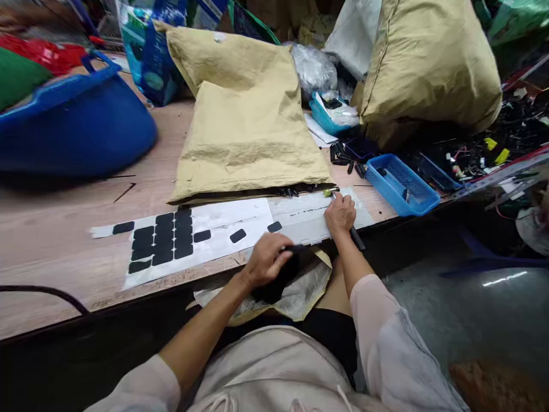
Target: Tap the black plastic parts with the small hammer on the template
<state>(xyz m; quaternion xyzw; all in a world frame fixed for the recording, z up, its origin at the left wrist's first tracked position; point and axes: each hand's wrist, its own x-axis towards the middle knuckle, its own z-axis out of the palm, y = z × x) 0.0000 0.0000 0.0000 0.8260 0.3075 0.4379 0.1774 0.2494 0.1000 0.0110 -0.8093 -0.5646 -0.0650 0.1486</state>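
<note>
My left hand (268,258) is closed on a small black piece (295,248), blurred, above an open sack (311,286) with a pale lining on my lap. My right hand (341,213) wraps round a small hammer (357,238); its yellowish head (331,191) shows past the fingers and its dark handle end sticks out below. Under that hand lies a grey board (362,213) at the table edge. To its left, a white sheet (214,213) bears rows of black rounded patches (163,239), with a few single ones (237,236) apart.
A large tan paper sack (253,126) lies behind the sheet, several small dark pieces (291,191) at its lower edge. A blue basket (403,186) stands to the right, a big blue tub (81,126) at left. Another full sack (433,63) stands at back right.
</note>
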